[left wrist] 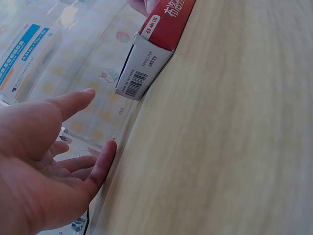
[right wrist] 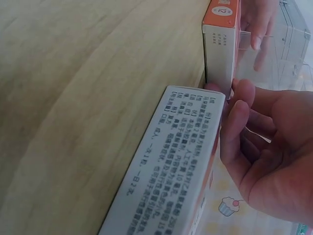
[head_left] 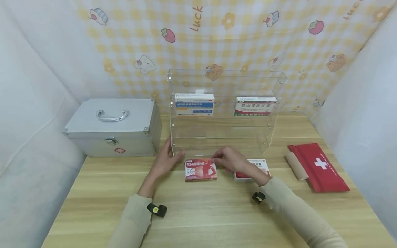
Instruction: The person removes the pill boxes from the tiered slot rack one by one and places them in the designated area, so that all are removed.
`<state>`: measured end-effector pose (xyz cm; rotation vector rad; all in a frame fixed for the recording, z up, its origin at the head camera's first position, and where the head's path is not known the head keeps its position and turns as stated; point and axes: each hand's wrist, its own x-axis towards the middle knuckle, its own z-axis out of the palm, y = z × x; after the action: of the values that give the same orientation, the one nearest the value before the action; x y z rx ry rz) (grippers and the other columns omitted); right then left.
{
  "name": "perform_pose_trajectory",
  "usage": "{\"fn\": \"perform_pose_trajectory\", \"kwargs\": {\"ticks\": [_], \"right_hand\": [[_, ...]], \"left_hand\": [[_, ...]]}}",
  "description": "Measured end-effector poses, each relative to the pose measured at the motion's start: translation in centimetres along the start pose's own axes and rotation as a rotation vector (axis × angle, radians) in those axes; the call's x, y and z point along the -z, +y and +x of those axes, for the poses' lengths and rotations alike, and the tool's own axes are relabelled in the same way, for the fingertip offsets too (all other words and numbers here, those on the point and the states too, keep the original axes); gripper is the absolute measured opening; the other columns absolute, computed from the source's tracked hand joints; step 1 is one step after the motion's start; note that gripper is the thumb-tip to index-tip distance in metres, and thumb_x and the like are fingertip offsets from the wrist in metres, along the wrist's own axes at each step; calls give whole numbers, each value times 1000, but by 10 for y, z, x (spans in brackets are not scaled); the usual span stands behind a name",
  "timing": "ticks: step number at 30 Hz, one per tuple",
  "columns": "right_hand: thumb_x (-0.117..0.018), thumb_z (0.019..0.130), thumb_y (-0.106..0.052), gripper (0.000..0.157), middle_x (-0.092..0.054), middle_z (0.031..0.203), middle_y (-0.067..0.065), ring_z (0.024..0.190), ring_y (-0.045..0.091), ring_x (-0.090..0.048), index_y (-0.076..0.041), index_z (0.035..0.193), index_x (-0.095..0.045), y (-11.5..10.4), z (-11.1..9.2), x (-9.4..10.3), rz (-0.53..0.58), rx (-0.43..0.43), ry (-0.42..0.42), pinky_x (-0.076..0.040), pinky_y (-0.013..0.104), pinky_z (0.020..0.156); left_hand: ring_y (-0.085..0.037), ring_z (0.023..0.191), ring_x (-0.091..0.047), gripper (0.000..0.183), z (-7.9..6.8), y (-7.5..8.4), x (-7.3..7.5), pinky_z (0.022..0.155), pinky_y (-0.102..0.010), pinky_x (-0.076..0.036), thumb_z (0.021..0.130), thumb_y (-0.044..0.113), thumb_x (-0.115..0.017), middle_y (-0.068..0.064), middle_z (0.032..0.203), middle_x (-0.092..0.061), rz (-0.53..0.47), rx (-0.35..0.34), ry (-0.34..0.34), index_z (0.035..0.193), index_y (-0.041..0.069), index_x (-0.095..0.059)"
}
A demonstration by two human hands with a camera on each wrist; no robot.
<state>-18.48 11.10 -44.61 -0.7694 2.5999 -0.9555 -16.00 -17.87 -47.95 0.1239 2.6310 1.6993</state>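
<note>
A red medicine box (head_left: 201, 171) lies on the table in front of a clear acrylic shelf (head_left: 217, 142). My right hand (head_left: 231, 159) pinches this box at its far right corner; in the right wrist view the fingertips (right wrist: 243, 92) meet its white end. My left hand (head_left: 165, 159) is at the shelf's lower left corner, thumb spread toward the red box but apart from it. In the left wrist view, the left hand (left wrist: 54, 166) has loosely extended fingers and an empty palm. A second white-and-red medicine box (head_left: 260, 166) lies partly hidden under my right forearm.
On the shelf stand a blue-and-white medicine box (head_left: 194, 105) and a green-and-white one (head_left: 255, 107). A silver case (head_left: 111, 127) with a handle sits at the left. To the right lie a red first-aid pouch (head_left: 319, 168) and a beige roll (head_left: 296, 166).
</note>
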Motion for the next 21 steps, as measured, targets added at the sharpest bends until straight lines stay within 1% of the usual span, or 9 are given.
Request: {"fn": "perform_pose_trajectory", "kwargs": {"ticks": [3,5,7,10,12,14,17,19,21], "right_hand": [[-68,94,-22,15,-69,87,-4,53,12,-59,-12,103,-76,0,-5,3,-2,-8,14,-50,27,47],[-65,96,-23,18,-69,87,-2,58,14,-62,-11,106,-74,0,-12,10,-9,-5,30,-52,27,49],[-62,98,-25,24,-70,87,2,58,19,-62,-9,112,-72,-1,-22,24,-3,-22,45,-51,28,47],[-58,100,-28,30,-71,91,8,55,23,-61,-6,117,-69,-1,-37,57,-26,-12,123,-48,28,42],[-57,101,-29,31,-71,92,10,49,23,-57,-6,119,-68,-1,-45,84,-49,-1,214,-45,28,38],[-57,101,-26,29,-70,94,8,47,21,-54,-5,118,-67,0,-50,110,-109,51,355,-42,26,36],[-60,99,-18,25,-68,92,8,50,17,-51,-5,118,-67,1,-51,145,-283,120,592,-39,26,39],[-62,98,-15,26,-66,94,9,54,17,-50,-5,120,-66,2,-50,162,-395,128,729,-39,27,42],[-62,96,-15,28,-63,97,12,58,18,-50,-5,122,-66,2,-48,173,-490,98,804,-39,30,45]], "left_hand": [[-35,140,-30,91,1,0,-1,110,-59,-26,89,42,-71,-15,156,-31,-6,20,-4,158,30,-13],[-35,141,-29,91,1,-1,0,110,-59,-27,90,42,-71,-14,156,-30,0,27,-8,158,29,-13],[-35,141,-29,90,1,-1,0,110,-59,-27,90,42,-70,-14,156,-30,-1,29,-11,158,28,-13],[-36,141,-28,90,0,-1,0,109,-61,-27,90,42,-70,-15,157,-29,1,28,-12,158,28,-13],[-36,141,-27,90,0,-1,-1,109,-61,-26,90,42,-70,-15,157,-29,-4,24,-13,158,29,-13],[-35,142,-27,90,0,0,2,110,-61,-26,90,42,-70,-14,157,-29,-3,18,-13,158,29,-13],[-35,142,-27,90,1,0,2,109,-62,-26,90,43,-69,-14,157,-29,0,0,-16,159,28,-12],[-36,142,-27,90,0,0,2,109,-62,-25,90,43,-69,-14,157,-29,5,-8,-16,159,28,-12],[-37,141,-27,90,0,0,0,109,-63,-25,91,41,-69,-14,157,-29,6,-9,-18,159,28,-12]]}}
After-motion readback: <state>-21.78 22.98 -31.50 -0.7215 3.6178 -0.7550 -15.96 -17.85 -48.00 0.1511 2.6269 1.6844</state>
